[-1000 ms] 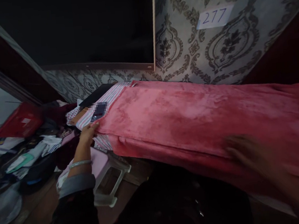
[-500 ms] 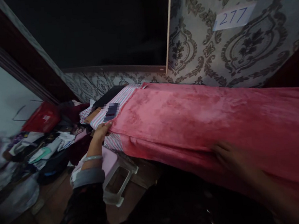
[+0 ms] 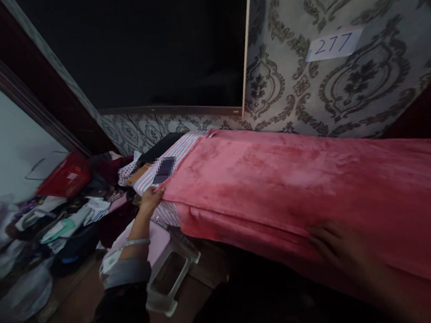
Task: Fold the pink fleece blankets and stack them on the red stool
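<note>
The pink blanket [image 3: 270, 171] lies in front of the person, partly over a striped cloth [image 3: 147, 182], its long axis running left to right. The left hand [image 3: 150, 198] pinches the near left corner, so the blanket's length extends rightward from that hand. The right hand [image 3: 333, 241], nearer the middle, rests along the near edge; whether its fingers grip fabric cannot be determined.
</note>
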### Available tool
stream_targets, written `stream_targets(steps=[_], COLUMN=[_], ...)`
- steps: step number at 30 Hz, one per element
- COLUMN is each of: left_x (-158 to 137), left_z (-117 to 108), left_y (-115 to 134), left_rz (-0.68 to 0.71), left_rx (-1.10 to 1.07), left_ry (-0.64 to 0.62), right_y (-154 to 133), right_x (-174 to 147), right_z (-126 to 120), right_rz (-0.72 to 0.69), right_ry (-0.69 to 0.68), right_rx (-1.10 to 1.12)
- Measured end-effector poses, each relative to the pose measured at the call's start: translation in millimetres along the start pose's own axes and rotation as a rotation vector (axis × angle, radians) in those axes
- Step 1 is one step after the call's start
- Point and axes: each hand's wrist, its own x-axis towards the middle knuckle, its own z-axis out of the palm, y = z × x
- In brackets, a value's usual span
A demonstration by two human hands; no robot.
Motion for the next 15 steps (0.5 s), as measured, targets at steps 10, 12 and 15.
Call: stream_targets(steps=[10, 12, 15], left_x=[-5, 1, 23], left_z=[14, 36, 74], left_y=[50, 67, 96], left_rz=[0.658, 0.835, 0.926], left_rx=[0.356, 0.339, 0.354], left_ry=[0.089, -0.067, -0.255], right_y=[-14, -16, -14], right_x=[18, 15, 8], right_z=[21, 25, 29], right_rz=[-0.006, 0.013, 0.008], right_ry=[0.076, 0.066, 0.093], right_rx=[0.037, 0.043, 0.015])
